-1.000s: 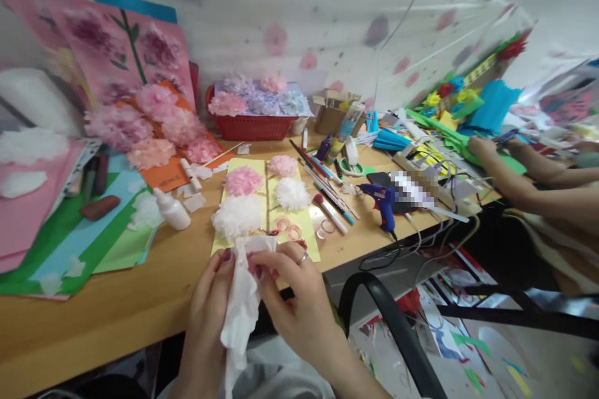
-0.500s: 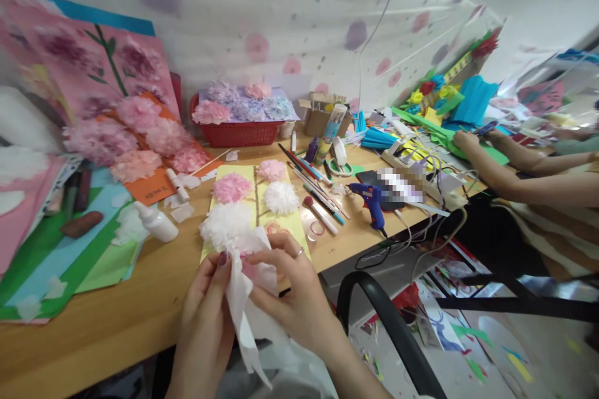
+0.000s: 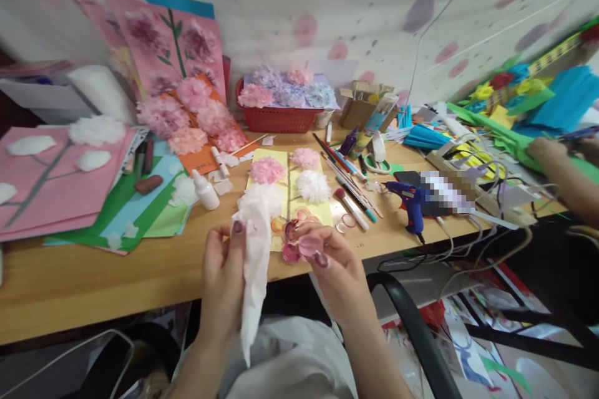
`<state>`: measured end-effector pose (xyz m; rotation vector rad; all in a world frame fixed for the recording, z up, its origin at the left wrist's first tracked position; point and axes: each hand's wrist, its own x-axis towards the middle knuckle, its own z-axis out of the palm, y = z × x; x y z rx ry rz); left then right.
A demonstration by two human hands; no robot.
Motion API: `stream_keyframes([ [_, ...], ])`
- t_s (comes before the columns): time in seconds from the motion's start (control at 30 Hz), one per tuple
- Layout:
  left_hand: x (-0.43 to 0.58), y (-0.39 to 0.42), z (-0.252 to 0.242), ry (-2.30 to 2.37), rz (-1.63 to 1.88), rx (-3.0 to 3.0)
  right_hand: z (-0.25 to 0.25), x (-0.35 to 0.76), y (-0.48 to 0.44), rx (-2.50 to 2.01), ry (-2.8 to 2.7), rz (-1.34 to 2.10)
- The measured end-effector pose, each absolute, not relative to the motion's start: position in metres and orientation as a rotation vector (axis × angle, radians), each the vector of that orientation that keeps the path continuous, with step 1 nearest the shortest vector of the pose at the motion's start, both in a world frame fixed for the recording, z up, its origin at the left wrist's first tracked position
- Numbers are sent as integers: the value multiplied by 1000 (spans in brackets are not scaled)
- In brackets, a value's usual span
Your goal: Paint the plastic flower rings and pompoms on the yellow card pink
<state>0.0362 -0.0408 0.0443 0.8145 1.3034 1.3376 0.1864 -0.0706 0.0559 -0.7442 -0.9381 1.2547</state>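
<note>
Folded white tissue paper (image 3: 255,274) hangs from my left hand (image 3: 224,274), pinched between thumb and fingers. My right hand (image 3: 339,271) grips a small pink translucent round container (image 3: 311,245), held apart from the tissue. Behind both hands lies a yellow sheet (image 3: 281,159) with a drawn stem, pink fluffy flowers (image 3: 267,170) and a white flower (image 3: 313,186). Another white flower (image 3: 262,198) is partly covered by the tissue. Several small round pots of colour (image 3: 291,253) sit at the sheet's lower part, partly hidden by my right hand.
A white glue bottle (image 3: 206,192) stands left of the sheet. Brushes and pens (image 3: 350,209) and a blue glue gun (image 3: 409,204) lie to the right. Behind is a red basket (image 3: 281,120) with paper flowers. At far right shows another person's forearm (image 3: 568,181).
My hands have come apart; the right has left the tissue and now holds the pink container. The view has turned left, showing more pink sheets.
</note>
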Motion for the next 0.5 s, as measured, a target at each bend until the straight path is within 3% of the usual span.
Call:
stream_keyframes([
  [0.23, 39, -35, 46, 1079, 1661, 868, 62, 174, -77, -695, -716, 1494],
  [0.37, 44, -46, 61, 1195, 1861, 1024, 56, 165, -78, -841, -836, 1348],
  [0.5, 47, -63, 70, 1209, 1698, 1054, 56, 159, -77, -1000, -974, 1218],
])
